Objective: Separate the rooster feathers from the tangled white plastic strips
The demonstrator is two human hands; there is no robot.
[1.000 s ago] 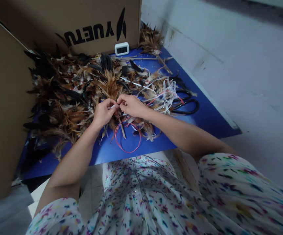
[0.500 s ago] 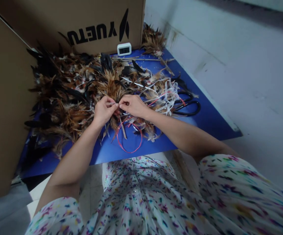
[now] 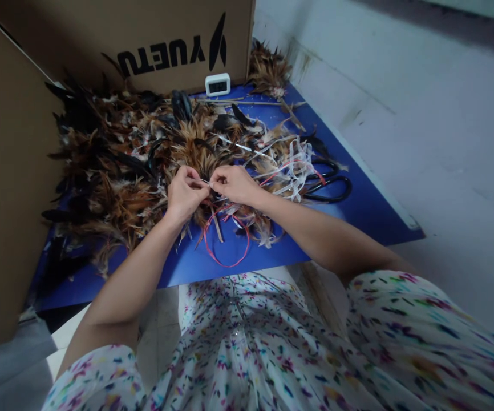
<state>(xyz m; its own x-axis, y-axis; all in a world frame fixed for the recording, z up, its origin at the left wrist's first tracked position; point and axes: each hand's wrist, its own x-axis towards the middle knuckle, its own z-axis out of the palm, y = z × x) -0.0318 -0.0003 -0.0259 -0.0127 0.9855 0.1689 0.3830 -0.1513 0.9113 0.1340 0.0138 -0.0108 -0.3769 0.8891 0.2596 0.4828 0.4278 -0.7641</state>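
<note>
My left hand (image 3: 186,193) pinches a thin white string (image 3: 201,181), seen between its fingertips. Close beside it, fingertips nearly touching, my right hand (image 3: 232,184) is also closed in a pinch on the string. Just beyond both hands lies a bunch of brown feathers (image 3: 193,149), its near end partly hidden by the fingers. A thin stick (image 3: 217,224) pokes out below my hands. A loop of red string (image 3: 229,266) rests on the blue table (image 3: 174,274) nearer to me.
Brown and black feathers (image 3: 118,200) cover the table's left and middle. Right of my hands lie white ribbons (image 3: 296,165) and black-handled scissors (image 3: 336,189). At the back stand a small white clock (image 3: 218,85) and a cardboard box (image 3: 80,34). A wall (image 3: 392,131) borders the right side.
My left hand has turned slightly and shifted a little to the right, its fingers arched higher, with the white string showing between the hands. My right hand has barely moved.
</note>
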